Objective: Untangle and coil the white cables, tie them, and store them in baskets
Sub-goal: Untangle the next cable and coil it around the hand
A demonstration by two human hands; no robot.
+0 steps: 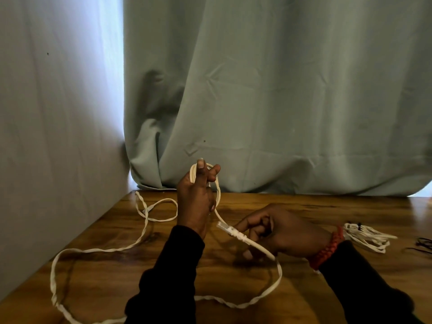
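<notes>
A long flat white cable sprawls in loose loops over the wooden table. My left hand is raised above the table's far edge, with several turns of this cable wound around its upright fingers. My right hand pinches the cable's white connector just to the right of the left wrist. A second white cable, coiled into a bundle and bound with a dark tie, lies on the table at the right. No basket is in view.
A grey-green curtain hangs behind the table down to its far edge. A pale wall borders the table on the left. Thin black ties lie at the far right edge.
</notes>
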